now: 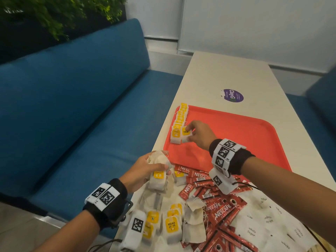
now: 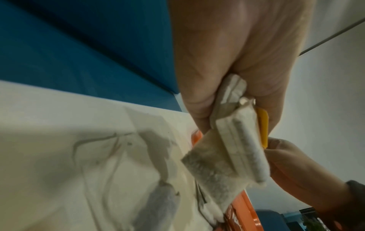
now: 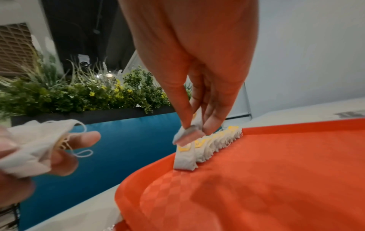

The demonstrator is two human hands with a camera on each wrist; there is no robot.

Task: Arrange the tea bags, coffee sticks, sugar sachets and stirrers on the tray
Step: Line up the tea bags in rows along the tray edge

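A red tray [image 1: 236, 139] lies on the table with a row of yellow-tagged tea bags [image 1: 179, 122] along its left edge. My right hand [image 1: 192, 133] pinches one tea bag [image 1: 185, 132] just beside the near end of that row; in the right wrist view the pinched tea bag [image 3: 187, 134] hangs above the row of tea bags [image 3: 213, 143]. My left hand [image 1: 154, 168] grips a bunch of tea bags [image 1: 159, 160] near the tray's near-left corner, and in the left wrist view this bunch of tea bags [image 2: 237, 140] sits between the fingers. Loose tea bags [image 1: 171, 224], red coffee sticks [image 1: 218, 206] and white sugar sachets [image 1: 263, 224] lie heaped at the near end.
A blue bench seat [image 1: 81, 115] runs along the table's left edge, with plants [image 1: 54, 15] behind it. A purple sticker [image 1: 232, 95] sits on the table [image 1: 227, 73] beyond the tray. A black cable [image 1: 243, 184] trails from my right wrist over the coffee sticks.
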